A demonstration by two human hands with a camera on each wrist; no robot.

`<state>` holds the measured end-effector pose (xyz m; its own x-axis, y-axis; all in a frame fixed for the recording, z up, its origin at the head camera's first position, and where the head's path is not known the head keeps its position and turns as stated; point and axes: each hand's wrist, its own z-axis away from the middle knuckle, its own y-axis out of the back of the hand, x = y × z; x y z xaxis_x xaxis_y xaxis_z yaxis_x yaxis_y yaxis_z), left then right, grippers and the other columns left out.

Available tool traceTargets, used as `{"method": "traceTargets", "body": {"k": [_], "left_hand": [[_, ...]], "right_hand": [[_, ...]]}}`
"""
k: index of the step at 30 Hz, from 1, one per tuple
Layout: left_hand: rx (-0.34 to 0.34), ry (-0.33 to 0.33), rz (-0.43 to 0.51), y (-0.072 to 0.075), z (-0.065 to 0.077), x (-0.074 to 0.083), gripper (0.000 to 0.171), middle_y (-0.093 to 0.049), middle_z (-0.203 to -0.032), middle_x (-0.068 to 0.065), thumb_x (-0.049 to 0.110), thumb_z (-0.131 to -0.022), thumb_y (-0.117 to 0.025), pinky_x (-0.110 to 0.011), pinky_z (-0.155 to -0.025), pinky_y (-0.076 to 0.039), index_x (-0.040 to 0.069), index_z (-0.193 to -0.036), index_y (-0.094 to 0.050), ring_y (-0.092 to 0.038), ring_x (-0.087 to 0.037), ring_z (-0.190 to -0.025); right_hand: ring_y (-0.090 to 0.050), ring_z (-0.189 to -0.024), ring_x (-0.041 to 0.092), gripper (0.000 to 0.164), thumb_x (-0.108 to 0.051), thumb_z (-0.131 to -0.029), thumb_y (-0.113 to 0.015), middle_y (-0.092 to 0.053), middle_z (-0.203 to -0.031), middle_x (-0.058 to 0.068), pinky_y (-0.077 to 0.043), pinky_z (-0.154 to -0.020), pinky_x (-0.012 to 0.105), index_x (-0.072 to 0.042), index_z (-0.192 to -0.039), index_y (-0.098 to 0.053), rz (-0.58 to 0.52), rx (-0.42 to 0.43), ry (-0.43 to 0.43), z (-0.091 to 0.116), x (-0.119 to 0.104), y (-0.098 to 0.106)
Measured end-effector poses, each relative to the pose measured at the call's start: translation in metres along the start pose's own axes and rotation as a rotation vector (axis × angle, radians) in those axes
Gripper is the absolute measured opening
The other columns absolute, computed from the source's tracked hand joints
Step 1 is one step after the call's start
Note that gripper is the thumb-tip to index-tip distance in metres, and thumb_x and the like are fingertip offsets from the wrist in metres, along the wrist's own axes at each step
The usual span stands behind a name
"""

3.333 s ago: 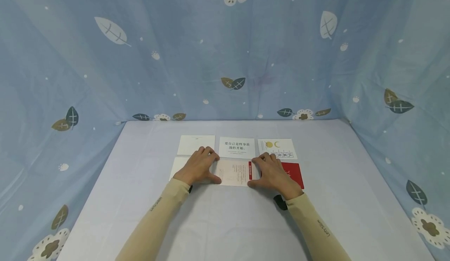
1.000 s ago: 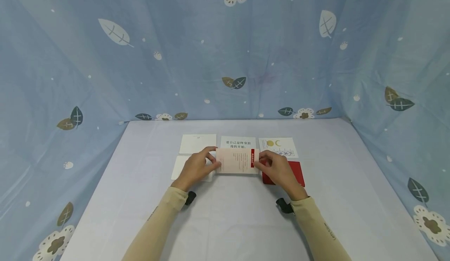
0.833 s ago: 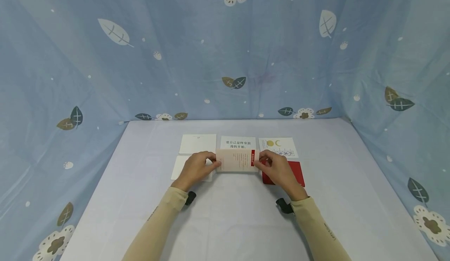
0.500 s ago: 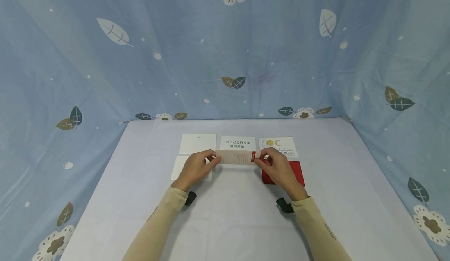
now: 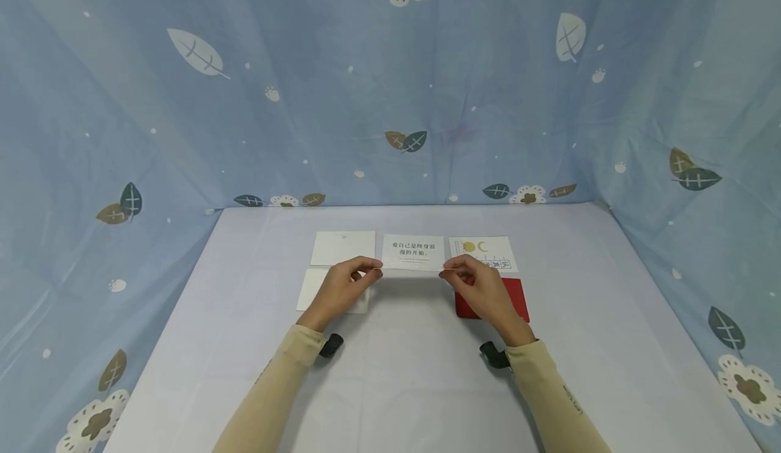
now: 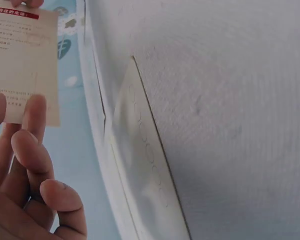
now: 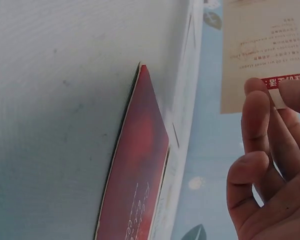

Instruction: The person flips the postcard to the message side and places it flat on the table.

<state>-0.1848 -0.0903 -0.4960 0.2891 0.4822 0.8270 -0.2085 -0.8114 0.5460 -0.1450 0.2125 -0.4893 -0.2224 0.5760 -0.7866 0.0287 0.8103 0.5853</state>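
Between both hands is a pale pink printed card with a red title strip, raised off the table and nearly edge-on in the head view. My left hand pinches one short end between thumb and fingers. The opposite end, by the red strip, is pinched by my right hand. Beneath the right hand lies a red card, partly covered. A blank white card lies under the left hand. Just behind the held card, a white card with dark lettering rests on the table.
The back row also has a mostly blank white card at left and a sun-and-moon card at right. They lie on a white-covered table, with a blue patterned curtain around it.
Both hands picked the pink card up from the front row's middle. It has since tilted from showing its printed face to lying almost edge-on to the head view, uncovering the lettered card behind.
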Motion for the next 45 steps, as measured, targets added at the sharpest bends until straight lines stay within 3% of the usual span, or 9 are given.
{"method": "traceTargets", "body": {"k": [8, 14, 18, 23, 28, 35, 41, 45], "left_hand": [[0.005, -0.026, 0.071, 0.002, -0.001, -0.003, 0.028, -0.073, -0.112, -0.013, 0.007, -0.096, -0.069, -0.030, -0.071, -0.051, 0.014, -0.123, -0.073, -0.066, -0.016, -0.078], [0.008, 0.041, 0.124, 0.005, -0.001, 0.000, 0.029, -0.072, -0.121, -0.002, 0.007, -0.100, -0.059, -0.033, -0.079, -0.051, 0.016, -0.123, -0.074, -0.064, -0.017, -0.092], [0.017, 0.060, 0.146, 0.003, 0.000, 0.001, 0.026, -0.072, -0.121, 0.003, 0.011, -0.102, -0.057, -0.033, -0.079, -0.051, 0.017, -0.121, -0.075, -0.063, -0.018, -0.094], [0.051, 0.009, 0.066, 0.000, 0.002, 0.001, 0.027, -0.072, -0.109, -0.001, 0.020, -0.097, -0.070, -0.029, -0.066, -0.049, 0.020, -0.124, -0.071, -0.060, -0.017, -0.076], [0.075, -0.021, -0.002, -0.002, 0.002, 0.002, 0.039, -0.070, -0.100, 0.001, 0.020, -0.094, -0.075, -0.027, -0.053, -0.043, 0.024, -0.132, -0.066, -0.053, -0.015, -0.064], [0.085, -0.045, -0.102, -0.006, 0.001, 0.001, 0.051, -0.070, -0.097, 0.005, 0.022, -0.093, -0.076, -0.027, -0.051, -0.041, 0.022, -0.141, -0.061, -0.051, -0.011, -0.059], [0.056, -0.024, -0.232, -0.009, 0.002, 0.004, 0.055, -0.071, -0.097, 0.008, 0.025, -0.090, -0.078, -0.026, -0.048, -0.035, 0.024, -0.142, -0.059, -0.045, -0.009, -0.054], [0.040, -0.008, -0.291, -0.011, 0.002, 0.007, 0.060, -0.070, -0.097, 0.010, 0.028, -0.086, -0.082, -0.028, -0.051, -0.036, 0.023, -0.142, -0.059, -0.045, -0.009, -0.055]], "right_hand": [[-0.068, -0.076, 0.020, 0.023, -0.012, -0.099, -0.068, -0.073, -0.107, 0.009, -0.056, -0.076, 0.029, -0.018, -0.120, -0.067, -0.096, -0.045, -0.032, 0.000, 0.003, 0.005], [-0.064, -0.079, 0.024, 0.018, -0.023, -0.106, -0.054, -0.068, -0.093, 0.008, -0.053, -0.080, 0.033, -0.019, -0.119, -0.067, -0.170, -0.057, -0.065, -0.001, 0.004, 0.004], [-0.065, -0.083, 0.020, 0.020, -0.027, -0.100, -0.067, -0.072, -0.103, 0.001, -0.054, -0.080, 0.030, -0.019, -0.118, -0.068, -0.114, -0.028, -0.054, -0.001, 0.003, 0.001], [-0.065, -0.084, 0.017, 0.026, -0.020, -0.092, -0.077, -0.074, -0.104, -0.002, -0.055, -0.078, 0.030, -0.019, -0.117, -0.068, -0.042, 0.004, -0.046, -0.001, 0.001, -0.003], [-0.062, -0.079, 0.017, 0.047, -0.018, -0.091, -0.079, -0.074, -0.098, -0.004, -0.052, -0.071, 0.029, -0.024, -0.134, -0.061, -0.012, -0.011, -0.052, 0.000, 0.001, -0.004], [-0.059, -0.078, 0.017, 0.069, -0.019, -0.090, -0.079, -0.071, -0.093, -0.006, -0.050, -0.070, 0.030, -0.026, -0.151, -0.048, 0.045, -0.053, -0.048, 0.000, -0.001, -0.002], [-0.056, -0.074, 0.015, 0.070, -0.020, -0.090, -0.079, -0.068, -0.090, -0.008, -0.047, -0.065, 0.028, -0.023, -0.152, -0.045, 0.125, -0.096, -0.038, 0.003, 0.000, -0.001], [-0.054, -0.070, 0.014, 0.069, -0.021, -0.089, -0.080, -0.067, -0.088, -0.009, -0.045, -0.059, 0.028, -0.020, -0.149, -0.047, 0.162, -0.102, -0.050, 0.005, -0.001, -0.002]]}}
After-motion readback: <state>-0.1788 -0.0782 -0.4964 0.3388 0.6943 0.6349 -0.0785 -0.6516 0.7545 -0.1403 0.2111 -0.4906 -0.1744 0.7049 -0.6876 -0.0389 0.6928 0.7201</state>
